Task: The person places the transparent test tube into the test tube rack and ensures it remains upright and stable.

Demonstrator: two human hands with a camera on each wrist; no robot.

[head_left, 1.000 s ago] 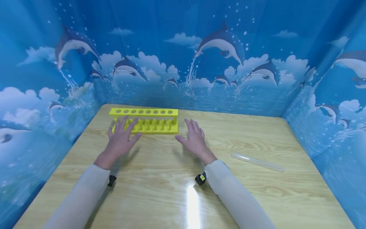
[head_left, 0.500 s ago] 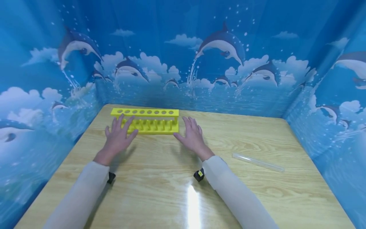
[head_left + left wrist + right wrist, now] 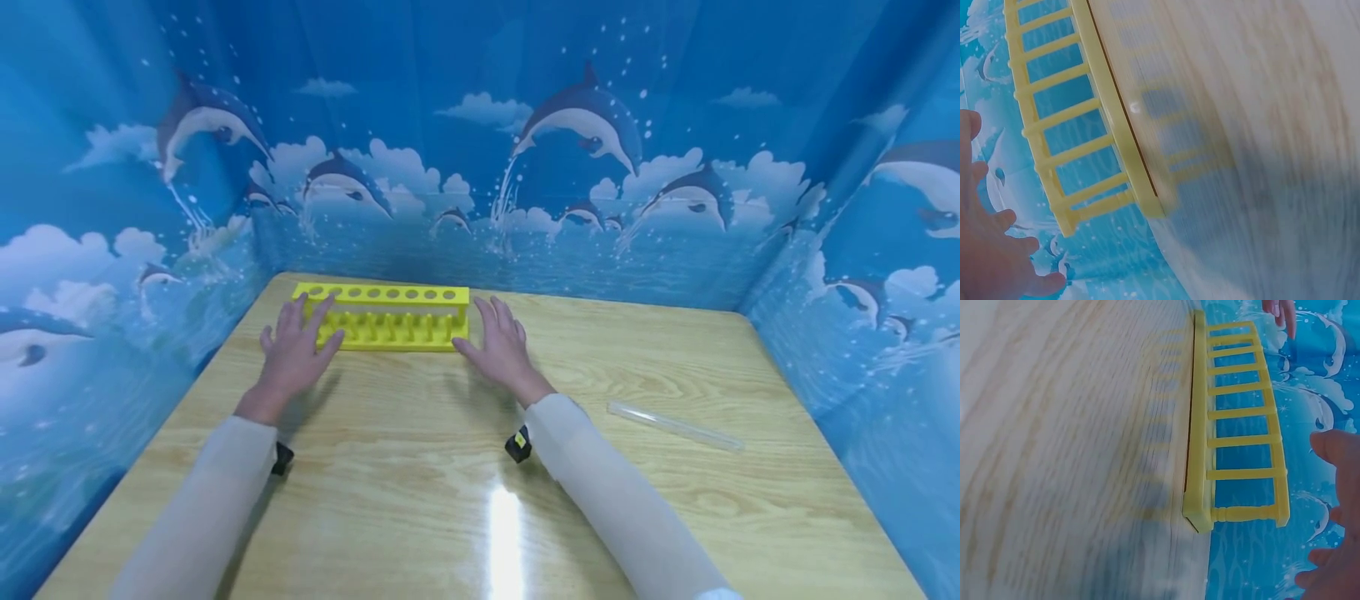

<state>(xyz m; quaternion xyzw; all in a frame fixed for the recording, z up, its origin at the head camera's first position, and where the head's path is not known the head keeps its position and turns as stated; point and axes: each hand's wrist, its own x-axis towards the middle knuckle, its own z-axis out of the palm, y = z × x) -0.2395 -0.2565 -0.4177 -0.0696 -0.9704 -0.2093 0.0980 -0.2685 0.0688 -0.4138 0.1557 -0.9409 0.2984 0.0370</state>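
Over the pale wood-grain worktop point(image 3: 405, 492), you are holding your left hand point(image 3: 291, 354) and right hand point(image 3: 501, 352) with fingers spread and released, grasping nothing; bringing both in evenly should give the steadiest contact. A clear, slender tube point(image 3: 675, 427) is lying to the right, obstructing nothing. The yellow plastic rack point(image 3: 388, 328), holed above and pegged below, is standing upright, one hand near each end. Close behind, a blue dolphin-printed curtain point(image 3: 450, 250) is hanging, probably limiting rearward room.
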